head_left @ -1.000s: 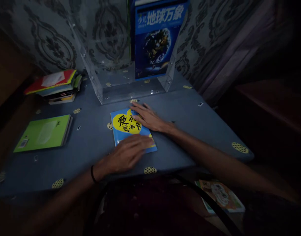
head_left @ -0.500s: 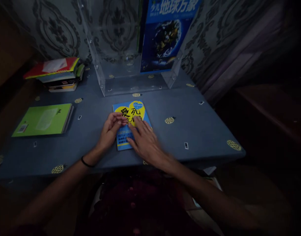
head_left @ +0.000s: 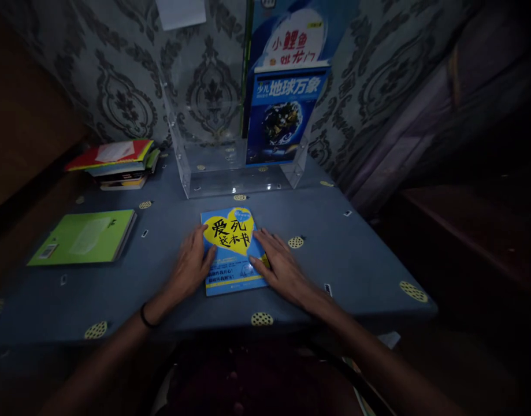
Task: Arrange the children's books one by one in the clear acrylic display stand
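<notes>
A blue paperback book with a yellow heart on its cover lies flat on the table, its front up. At its left edge rests my left hand, fingers stretched out and thumb tip over the cover; a black band circles that wrist. My right hand lies along the opposite edge, fingers extended and the thumb spread onto the cover. Both hands are open and touch the sides of the book without a visible grip. The heart and the large black lettering are uncovered between them.
A green book lies on the left of the blue tablecloth. Behind it is a stack of books. A clear acrylic rack stands at the back, holding a dark blue Earth book and another book above.
My hands have moved apart from over the cover to the book's two side edges. The view has tilted up, so more of the rack and wall shows.
</notes>
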Motion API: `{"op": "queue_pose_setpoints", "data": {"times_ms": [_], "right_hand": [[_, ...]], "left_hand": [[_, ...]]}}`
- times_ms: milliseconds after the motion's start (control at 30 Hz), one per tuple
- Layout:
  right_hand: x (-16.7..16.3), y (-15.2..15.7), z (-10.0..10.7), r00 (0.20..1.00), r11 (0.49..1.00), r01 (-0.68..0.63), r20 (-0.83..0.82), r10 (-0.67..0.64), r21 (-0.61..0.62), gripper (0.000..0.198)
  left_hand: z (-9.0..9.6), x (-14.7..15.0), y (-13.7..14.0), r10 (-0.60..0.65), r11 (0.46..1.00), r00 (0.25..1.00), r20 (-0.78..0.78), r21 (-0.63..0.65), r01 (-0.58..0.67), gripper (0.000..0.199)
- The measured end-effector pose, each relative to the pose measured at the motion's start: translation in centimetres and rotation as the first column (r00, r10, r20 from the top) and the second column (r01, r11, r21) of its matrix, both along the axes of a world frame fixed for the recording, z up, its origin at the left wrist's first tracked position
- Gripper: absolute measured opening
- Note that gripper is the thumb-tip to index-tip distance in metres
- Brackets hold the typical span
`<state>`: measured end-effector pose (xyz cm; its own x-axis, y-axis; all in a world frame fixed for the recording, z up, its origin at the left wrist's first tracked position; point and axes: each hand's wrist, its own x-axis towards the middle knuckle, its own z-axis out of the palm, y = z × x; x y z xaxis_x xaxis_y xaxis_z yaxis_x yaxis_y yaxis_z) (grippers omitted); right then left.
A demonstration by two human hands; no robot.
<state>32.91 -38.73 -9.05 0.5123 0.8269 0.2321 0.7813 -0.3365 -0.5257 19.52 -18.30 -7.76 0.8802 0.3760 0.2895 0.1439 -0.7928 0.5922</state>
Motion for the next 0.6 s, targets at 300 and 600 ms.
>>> {"op": "queue_pose_setpoints", "data": {"times_ms": [300,600], "right_hand": [[-0.3,1.7,-0.1,0.983,0.995,-0.001,-0.182,0.019,0.100,0.062],[0.1,2.9,1.9,0.938,0.984,0.007,-0.343,0.055,0.179,0.058]], "left_hand": [[0.5,2.2,3.6,-0.020,0.994,0.999,-0.034,-0.109,0.016,0.052],[1.5,3.7,6.6,0.194,0.732,0.981,0.026,-0.670,-0.127,0.045]]}}
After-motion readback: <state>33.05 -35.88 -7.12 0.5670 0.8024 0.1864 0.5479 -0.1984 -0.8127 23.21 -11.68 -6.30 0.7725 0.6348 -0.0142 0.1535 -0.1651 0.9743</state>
